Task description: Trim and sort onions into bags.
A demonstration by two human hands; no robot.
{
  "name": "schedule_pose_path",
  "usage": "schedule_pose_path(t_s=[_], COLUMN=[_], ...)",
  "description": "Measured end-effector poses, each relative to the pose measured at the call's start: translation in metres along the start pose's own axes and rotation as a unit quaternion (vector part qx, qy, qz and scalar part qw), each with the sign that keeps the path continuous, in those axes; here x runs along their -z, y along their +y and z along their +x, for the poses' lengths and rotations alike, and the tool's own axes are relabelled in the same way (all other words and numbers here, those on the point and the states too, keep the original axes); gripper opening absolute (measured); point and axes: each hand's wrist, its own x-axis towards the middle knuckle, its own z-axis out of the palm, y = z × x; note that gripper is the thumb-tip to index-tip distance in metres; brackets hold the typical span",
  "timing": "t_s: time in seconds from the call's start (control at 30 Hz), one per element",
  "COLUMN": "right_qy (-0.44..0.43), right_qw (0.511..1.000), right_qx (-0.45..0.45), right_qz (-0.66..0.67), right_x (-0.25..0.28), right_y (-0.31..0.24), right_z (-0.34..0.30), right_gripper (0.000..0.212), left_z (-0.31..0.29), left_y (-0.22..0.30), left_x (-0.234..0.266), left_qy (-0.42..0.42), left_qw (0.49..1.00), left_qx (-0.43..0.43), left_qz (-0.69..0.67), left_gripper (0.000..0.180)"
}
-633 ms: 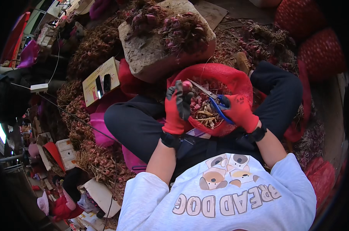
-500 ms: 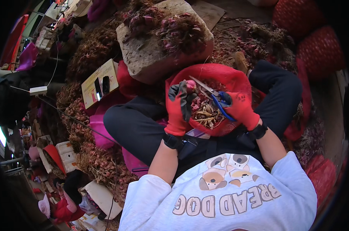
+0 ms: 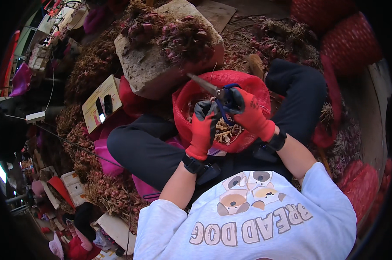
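Note:
My right hand point(image 3: 253, 113), in a red glove with dark fingertips, grips a pair of blue-handled scissors point(image 3: 208, 85). The blades point up and to the left over a red mesh bag point(image 3: 191, 82). Just left of the handles, my left hand point(image 3: 203, 130), gloved the same way, has its fingers curled closed; what lies inside them is hidden. Dry stalk trimmings point(image 3: 227, 132) lie in the bag between my legs, below both hands.
Ahead stands a pale foam block point(image 3: 139, 71) topped with bunches of shallots point(image 3: 187, 37). A yellowish carton point(image 3: 92, 108) with a phone point(image 3: 108, 103) on it is to the left, beside heaped shallots point(image 3: 109, 190). Full red mesh sacks point(image 3: 351, 43) stand at the far right.
My left hand has turned inward and dropped slightly; the pink shallot seen in it before no longer shows. The scissors have swung up and left, nearer the left hand. The whole view has shifted.

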Motion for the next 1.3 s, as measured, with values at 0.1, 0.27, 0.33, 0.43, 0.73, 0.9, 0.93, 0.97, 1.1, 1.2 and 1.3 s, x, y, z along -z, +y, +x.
schedule_pose_path(t_s=[0.1, 0.27, 0.33, 0.43, 0.73, 0.9, 0.93, 0.97, 1.1, 1.2, 1.3], right_qy=[-0.026, -0.037, -0.031, -0.046, -0.017, 0.029, 0.03, 0.039, -0.011, -0.085, -0.071], right_qw=[0.984, 0.944, 0.95, 0.923, 0.968, 0.973, 0.973, 0.974, 0.988, 0.994, 0.989], right_qx=[-0.095, -0.177, -0.168, -0.242, -0.141, -0.148, -0.147, -0.138, -0.084, -0.035, -0.042], right_qz=[0.145, 0.275, 0.263, 0.295, 0.205, 0.175, 0.175, 0.174, 0.126, 0.056, 0.126], right_x=[0.002, 0.006, 0.006, 0.009, 0.004, -0.003, -0.006, -0.008, 0.008, 0.011, 0.005], right_y=[-0.004, 0.0, 0.0, -0.001, -0.003, -0.001, 0.002, 0.006, -0.008, 0.005, 0.006], right_z=[0.001, -0.001, 0.0, 0.001, -0.003, -0.005, -0.006, -0.006, 0.005, 0.007, 0.004], right_gripper=[0.033, 0.033, 0.032, 0.033, 0.035, 0.036, 0.036, 0.035, 0.034, 0.035, 0.034], left_z=[0.003, 0.008, 0.01, 0.009, 0.011, 0.01, 0.01, 0.011, 0.011, 0.006, 0.008], left_y=[0.011, 0.029, 0.022, 0.019, 0.014, 0.015, 0.013, 0.012, 0.015, 0.012, 0.011], left_x=[-0.002, -0.012, -0.01, -0.015, -0.013, -0.016, -0.018, -0.018, -0.01, -0.007, -0.012], left_qy=[-0.006, -0.014, -0.004, 0.009, -0.009, -0.011, 0.011, 0.011, 0.012, -0.013, 0.008], left_qw=[0.993, 0.995, 0.998, 1.0, 0.985, 0.985, 0.996, 0.996, 0.987, 0.984, 0.996], left_qx=[0.066, 0.08, 0.044, 0.009, -0.097, -0.083, -0.047, -0.047, -0.079, -0.052, -0.026], left_qz=[-0.098, -0.064, -0.041, -0.022, 0.14, 0.15, 0.071, 0.071, 0.143, 0.172, 0.086], left_gripper=[0.018, 0.029, 0.034, 0.026, 0.033, 0.034, 0.035, 0.035, 0.03, 0.031, 0.032])
